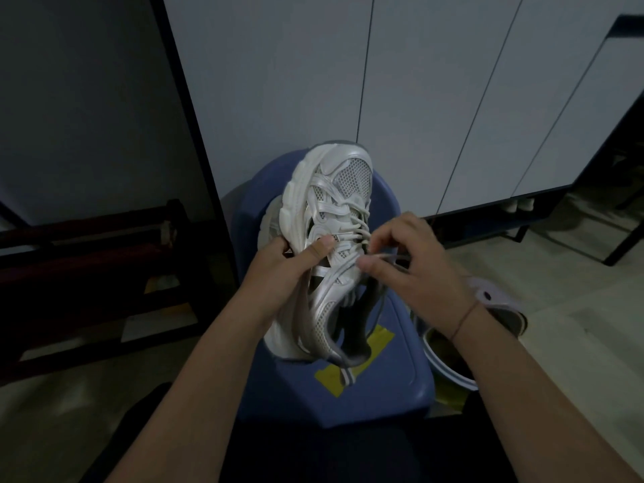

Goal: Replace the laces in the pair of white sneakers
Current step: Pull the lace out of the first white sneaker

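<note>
A white mesh sneaker (331,200) lies toe-away on a blue plastic stool (390,371). My left hand (282,270) grips its left side near the eyelets, thumb pressed on the upper. My right hand (411,259) pinches a white lace (355,235) at the upper eyelets on the right side. The lace crosses through the lower eyelets toward the toe. A second white sneaker (270,221) shows partly behind the first, mostly hidden.
A yellow tape patch (334,376) marks the stool seat. A lilac clog (495,301) and another shoe (449,360) lie on the floor to the right. A dark wooden rack (87,273) stands at left, white cabinet panels (418,99) behind.
</note>
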`<state>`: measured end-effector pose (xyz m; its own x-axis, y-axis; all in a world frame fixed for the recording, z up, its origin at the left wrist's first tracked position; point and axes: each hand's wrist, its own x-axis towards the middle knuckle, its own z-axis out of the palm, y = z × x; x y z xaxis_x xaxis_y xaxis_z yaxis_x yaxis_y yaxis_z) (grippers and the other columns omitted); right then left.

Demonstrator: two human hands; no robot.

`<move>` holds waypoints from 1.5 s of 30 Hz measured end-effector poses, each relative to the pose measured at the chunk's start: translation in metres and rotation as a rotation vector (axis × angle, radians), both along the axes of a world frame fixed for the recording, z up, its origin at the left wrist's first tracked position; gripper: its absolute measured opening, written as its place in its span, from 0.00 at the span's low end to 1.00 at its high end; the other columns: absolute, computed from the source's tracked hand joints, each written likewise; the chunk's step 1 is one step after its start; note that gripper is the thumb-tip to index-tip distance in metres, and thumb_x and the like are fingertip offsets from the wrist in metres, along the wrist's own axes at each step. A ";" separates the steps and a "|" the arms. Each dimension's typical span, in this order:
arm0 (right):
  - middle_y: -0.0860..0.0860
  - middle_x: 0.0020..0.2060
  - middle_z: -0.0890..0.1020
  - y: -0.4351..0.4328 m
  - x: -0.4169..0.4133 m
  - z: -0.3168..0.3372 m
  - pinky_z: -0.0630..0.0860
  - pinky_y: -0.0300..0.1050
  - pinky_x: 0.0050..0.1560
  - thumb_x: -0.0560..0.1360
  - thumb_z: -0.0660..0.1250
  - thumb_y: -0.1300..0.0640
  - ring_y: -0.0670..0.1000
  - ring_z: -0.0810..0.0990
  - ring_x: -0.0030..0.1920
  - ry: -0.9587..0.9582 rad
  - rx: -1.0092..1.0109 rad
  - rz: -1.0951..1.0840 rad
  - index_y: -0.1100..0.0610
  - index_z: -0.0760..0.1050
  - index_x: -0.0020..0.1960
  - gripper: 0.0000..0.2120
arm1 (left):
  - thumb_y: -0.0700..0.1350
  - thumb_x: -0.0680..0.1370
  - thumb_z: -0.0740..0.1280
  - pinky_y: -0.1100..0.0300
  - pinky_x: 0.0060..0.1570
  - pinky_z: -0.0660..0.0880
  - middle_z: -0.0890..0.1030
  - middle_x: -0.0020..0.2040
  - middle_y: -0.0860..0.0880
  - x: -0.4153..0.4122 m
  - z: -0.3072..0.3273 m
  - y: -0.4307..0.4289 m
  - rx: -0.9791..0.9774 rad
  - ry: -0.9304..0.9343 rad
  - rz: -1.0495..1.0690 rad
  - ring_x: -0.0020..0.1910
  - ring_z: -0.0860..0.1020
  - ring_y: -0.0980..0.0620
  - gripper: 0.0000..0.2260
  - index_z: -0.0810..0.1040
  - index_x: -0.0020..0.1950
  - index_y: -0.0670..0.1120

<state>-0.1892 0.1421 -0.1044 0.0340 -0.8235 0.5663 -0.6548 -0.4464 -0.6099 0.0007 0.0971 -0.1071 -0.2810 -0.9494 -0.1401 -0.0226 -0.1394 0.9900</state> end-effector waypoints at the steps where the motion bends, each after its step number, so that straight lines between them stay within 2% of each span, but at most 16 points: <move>1: 0.43 0.40 0.72 -0.001 0.003 0.000 0.65 0.28 0.48 0.70 0.66 0.42 0.41 0.71 0.46 0.026 -0.021 0.003 0.42 0.69 0.40 0.08 | 0.62 0.59 0.75 0.52 0.60 0.77 0.85 0.52 0.54 0.000 0.000 0.000 -0.005 -0.012 -0.002 0.53 0.83 0.54 0.29 0.80 0.56 0.53; 6: 0.44 0.38 0.71 -0.003 0.006 -0.002 0.67 0.34 0.44 0.72 0.64 0.43 0.46 0.71 0.41 0.012 -0.032 0.015 0.46 0.68 0.38 0.09 | 0.61 0.61 0.74 0.52 0.60 0.77 0.86 0.50 0.55 0.001 0.000 0.002 -0.011 -0.034 0.001 0.52 0.83 0.55 0.25 0.80 0.54 0.53; 11: 0.53 0.32 0.72 -0.002 -0.012 0.003 0.68 0.36 0.36 0.75 0.65 0.44 0.43 0.69 0.34 -0.390 -0.003 -0.152 0.54 0.70 0.38 0.15 | 0.59 0.63 0.74 0.51 0.62 0.75 0.85 0.53 0.53 0.001 0.003 0.001 0.017 0.041 -0.022 0.54 0.83 0.52 0.23 0.81 0.55 0.53; 13: 0.50 0.32 0.71 -0.001 -0.015 0.004 0.68 0.34 0.36 0.76 0.65 0.45 0.43 0.68 0.34 -0.435 0.012 -0.147 0.53 0.69 0.38 0.14 | 0.60 0.62 0.74 0.50 0.63 0.75 0.85 0.53 0.53 0.001 0.002 0.000 0.014 0.049 -0.020 0.54 0.83 0.52 0.24 0.81 0.56 0.53; 16: 0.49 0.39 0.75 0.002 -0.006 0.003 0.72 0.39 0.44 0.74 0.64 0.47 0.46 0.74 0.40 -0.332 0.046 -0.017 0.49 0.71 0.43 0.07 | 0.62 0.59 0.75 0.49 0.63 0.75 0.85 0.52 0.53 0.001 0.000 -0.001 0.012 0.038 -0.009 0.54 0.83 0.52 0.27 0.81 0.55 0.54; 19: 0.48 0.42 0.74 0.002 0.005 0.001 0.73 0.43 0.47 0.72 0.66 0.46 0.50 0.75 0.44 -0.146 0.072 0.051 0.50 0.71 0.44 0.09 | 0.61 0.60 0.75 0.50 0.62 0.76 0.85 0.52 0.53 0.001 0.001 -0.001 0.013 0.040 -0.012 0.53 0.83 0.52 0.25 0.81 0.54 0.54; 23: 0.49 0.39 0.71 0.002 0.012 0.001 0.69 0.34 0.42 0.72 0.66 0.46 0.44 0.71 0.39 -0.125 0.041 0.044 0.52 0.70 0.39 0.11 | 0.58 0.64 0.74 0.50 0.62 0.76 0.85 0.52 0.53 0.000 0.001 0.001 0.003 0.042 -0.021 0.53 0.83 0.52 0.22 0.80 0.56 0.52; 27: 0.51 0.34 0.72 0.004 0.014 0.004 0.70 0.35 0.38 0.74 0.66 0.52 0.46 0.70 0.35 -0.483 0.174 0.104 0.60 0.70 0.40 0.12 | 0.60 0.63 0.74 0.51 0.62 0.75 0.85 0.53 0.52 0.000 0.000 0.000 0.000 0.059 -0.036 0.54 0.83 0.52 0.24 0.81 0.56 0.52; 29: 0.49 0.30 0.73 0.005 0.016 0.005 0.71 0.35 0.35 0.76 0.64 0.53 0.46 0.70 0.32 -0.673 0.210 0.105 0.59 0.70 0.39 0.11 | 0.61 0.62 0.74 0.52 0.61 0.76 0.85 0.53 0.52 -0.001 0.000 0.001 -0.002 0.064 -0.046 0.54 0.83 0.52 0.28 0.80 0.58 0.51; 32: 0.52 0.29 0.75 0.000 0.010 0.012 0.76 0.38 0.32 0.79 0.59 0.58 0.47 0.75 0.28 -1.189 0.217 0.061 0.61 0.71 0.38 0.12 | 0.61 0.61 0.74 0.53 0.60 0.76 0.85 0.53 0.51 0.000 0.001 0.001 0.003 0.062 -0.063 0.54 0.83 0.52 0.29 0.80 0.59 0.49; 33: 0.54 0.29 0.75 -0.001 0.006 0.013 0.76 0.39 0.31 0.80 0.58 0.59 0.48 0.76 0.27 -1.284 0.213 0.045 0.62 0.70 0.38 0.12 | 0.60 0.61 0.74 0.53 0.61 0.75 0.85 0.53 0.51 0.000 0.002 0.001 0.003 0.067 -0.070 0.55 0.83 0.52 0.28 0.80 0.58 0.50; 35: 0.52 0.29 0.77 -0.001 0.002 0.011 0.77 0.40 0.33 0.79 0.59 0.61 0.48 0.77 0.29 -1.203 0.230 0.009 0.60 0.71 0.38 0.11 | 0.60 0.62 0.73 0.53 0.61 0.75 0.85 0.53 0.51 0.000 0.003 0.002 -0.014 0.068 -0.080 0.55 0.83 0.52 0.26 0.80 0.57 0.51; 38: 0.46 0.30 0.78 0.000 0.003 0.004 0.74 0.36 0.37 0.77 0.63 0.65 0.44 0.75 0.33 -0.831 0.267 0.007 0.57 0.74 0.40 0.08 | 0.58 0.65 0.72 0.55 0.58 0.76 0.85 0.54 0.52 -0.004 0.002 0.005 -0.035 0.083 -0.092 0.55 0.83 0.53 0.23 0.79 0.57 0.51; 40: 0.44 0.30 0.78 0.001 0.004 0.003 0.74 0.36 0.38 0.75 0.66 0.58 0.43 0.74 0.33 -0.672 0.273 0.030 0.56 0.75 0.40 0.05 | 0.57 0.67 0.71 0.58 0.56 0.76 0.85 0.54 0.53 -0.007 0.002 0.005 -0.041 0.100 -0.093 0.55 0.82 0.54 0.22 0.79 0.58 0.52; 42: 0.45 0.30 0.79 0.003 0.003 0.005 0.75 0.37 0.39 0.69 0.68 0.51 0.43 0.75 0.34 -0.622 0.271 0.052 0.56 0.76 0.39 0.08 | 0.61 0.66 0.73 0.55 0.60 0.75 0.85 0.55 0.53 -0.009 0.001 0.004 -0.036 0.106 -0.069 0.56 0.82 0.54 0.27 0.79 0.61 0.51; 45: 0.44 0.30 0.79 0.006 0.001 0.005 0.75 0.36 0.39 0.65 0.70 0.51 0.43 0.76 0.34 -0.564 0.283 0.081 0.57 0.77 0.38 0.09 | 0.65 0.64 0.76 0.52 0.63 0.74 0.84 0.57 0.52 -0.011 -0.001 0.004 -0.018 0.118 -0.023 0.57 0.82 0.52 0.33 0.78 0.64 0.51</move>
